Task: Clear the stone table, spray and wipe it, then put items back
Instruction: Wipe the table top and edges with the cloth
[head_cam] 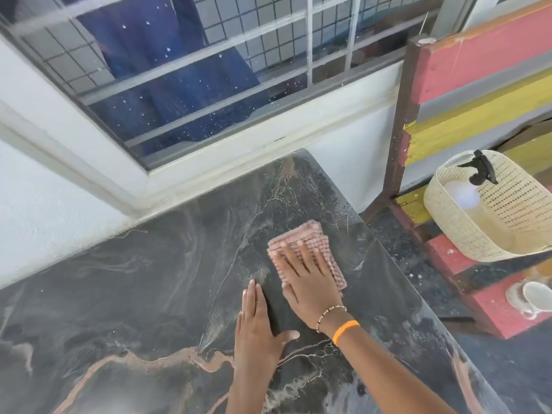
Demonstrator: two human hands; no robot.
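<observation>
pressing right hand (310, 279) flat on cloth (310, 237) atop stone table (149, 294).

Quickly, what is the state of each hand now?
Left hand: open, flat on the stone table, holding nothing.
Right hand: open, pressing the pink cloth.

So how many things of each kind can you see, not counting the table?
Cloths: 1, the pink checked cloth under the right hand
Baskets: 1, the cream basket
Spray bottles: 1, the spray bottle in the basket
Cups: 1, the white cup
Wristbands: 2, a beaded bracelet and an orange band
Total: 6
</observation>
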